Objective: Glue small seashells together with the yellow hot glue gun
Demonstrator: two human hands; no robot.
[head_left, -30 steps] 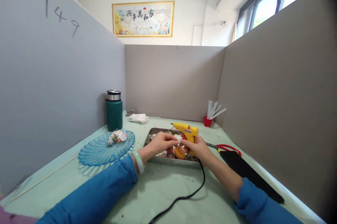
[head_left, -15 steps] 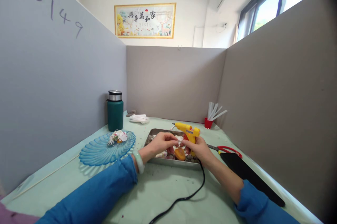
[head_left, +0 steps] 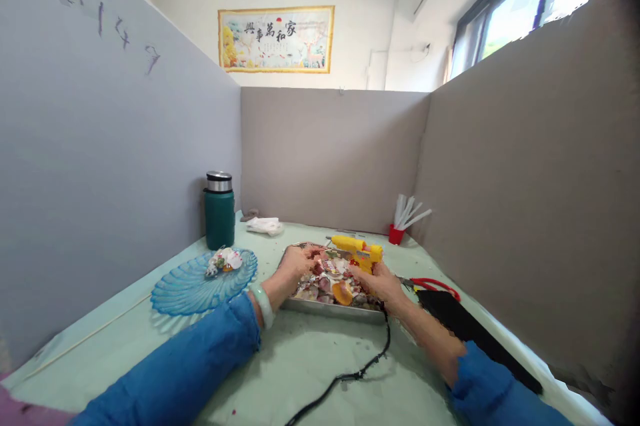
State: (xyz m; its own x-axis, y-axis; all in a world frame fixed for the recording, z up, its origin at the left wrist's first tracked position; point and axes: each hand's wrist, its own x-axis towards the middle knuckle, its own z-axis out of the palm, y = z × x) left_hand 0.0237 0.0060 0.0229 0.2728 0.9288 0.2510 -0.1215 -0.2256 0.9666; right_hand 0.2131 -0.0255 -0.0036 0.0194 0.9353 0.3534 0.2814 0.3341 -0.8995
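Note:
A metal tray full of several coloured shells lies in front of me. My left hand hovers over its left part with the fingertips pinched together; what they hold is too small and smeared to name. My right hand is at the tray's right edge, with its fingers closed round the handle of a yellow glue gun whose nozzle points left over the shells. The gun's black cord trails toward me across the green table cover.
A blue glass shell-shaped plate with a few shells sits to the left, a green flask behind it. Red-handled scissors and a black sheet lie to the right. A red cup of glue sticks stands at the back. Partition walls enclose three sides.
My hands, which met over the tray's middle, have drawn apart: the left moved left and back, the right stayed by the glue gun. More shells now show between them.

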